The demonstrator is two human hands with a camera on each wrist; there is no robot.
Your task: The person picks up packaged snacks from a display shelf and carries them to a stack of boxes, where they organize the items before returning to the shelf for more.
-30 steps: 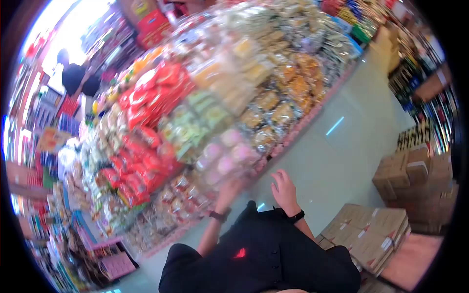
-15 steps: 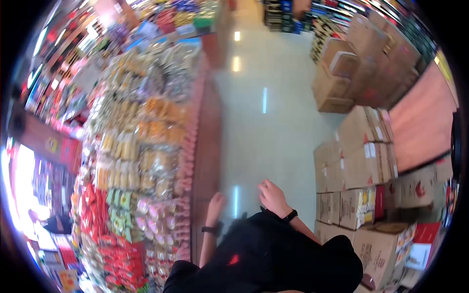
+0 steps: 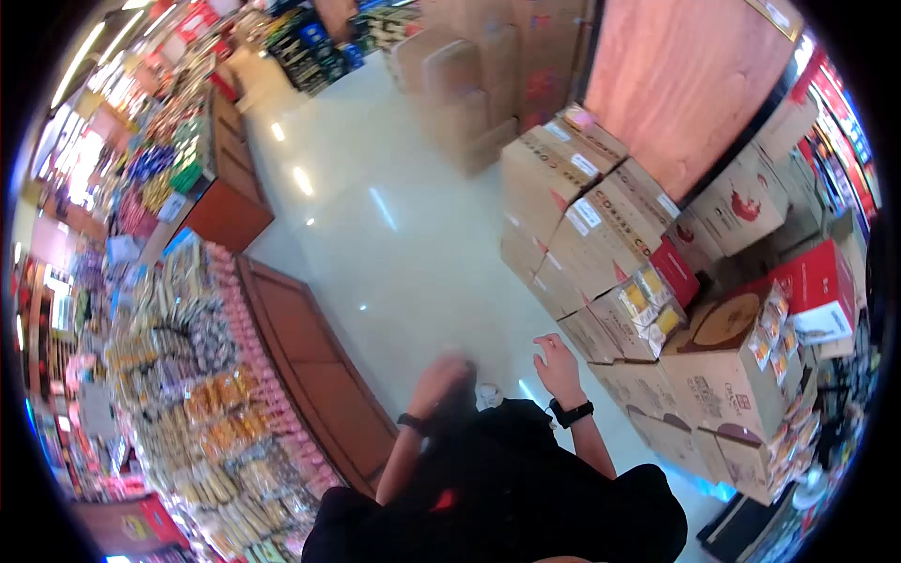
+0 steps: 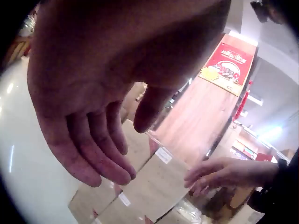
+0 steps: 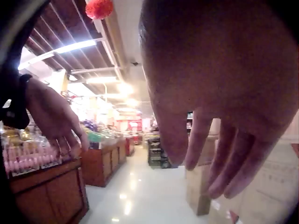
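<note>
Left hand (image 3: pixel 441 385): fingers slightly spread, over floor (image 3: pixel 413 291)
Right hand (image 3: pixel 560 371): fingers slightly spread
Cartons (image 3: pixel 601 235): stacked, right
Packets (image 3: pixel 225 403): left, on desk (image 3: pixel 305 342)

On my left stands a brown wooden counter (image 3: pixel 314 361), its top covered with rows of wrapped packets (image 3: pixel 225 403) beside pink edging (image 3: pixel 272 394). Ahead, a second wooden counter (image 3: pixel 225 214) bears more goods (image 3: pixel 155 169), too small to tell apart. The pale, glossy floor (image 3: pixel 375 263) carries stacked cardboard cartons (image 3: pixel 601 230) on my right and dark crates (image 3: pixel 305 52) farther off.
</note>
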